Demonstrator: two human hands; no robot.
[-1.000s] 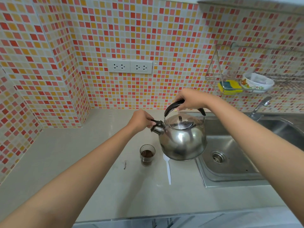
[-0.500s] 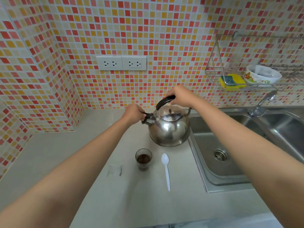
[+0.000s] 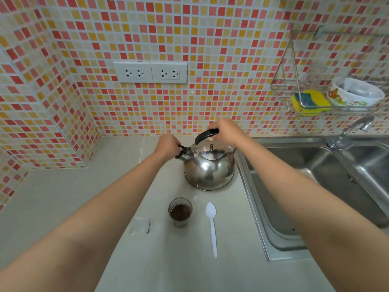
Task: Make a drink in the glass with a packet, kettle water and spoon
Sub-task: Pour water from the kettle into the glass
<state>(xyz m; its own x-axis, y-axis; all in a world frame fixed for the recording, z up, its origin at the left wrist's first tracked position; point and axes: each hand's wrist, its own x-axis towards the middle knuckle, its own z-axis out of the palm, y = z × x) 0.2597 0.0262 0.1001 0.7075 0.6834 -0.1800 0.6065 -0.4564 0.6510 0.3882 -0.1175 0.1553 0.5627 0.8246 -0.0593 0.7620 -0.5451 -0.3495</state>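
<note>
We face a wall of red, orange and cream mosaic tiles [image 3: 221, 60] with a double white socket [image 3: 150, 72]. Below it runs a pale countertop [image 3: 63, 197]; to our right a steel sink [image 3: 315, 186], tap [image 3: 349, 131] and wire rack [image 3: 294, 85].

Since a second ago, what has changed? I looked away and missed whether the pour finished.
The kettle went from tilted above the glass back and down onto the counter beside the sink. The right hand keeps its handle, the left hand the spout cap. Glass with dark liquid, white spoon and torn packet stayed put.
</note>
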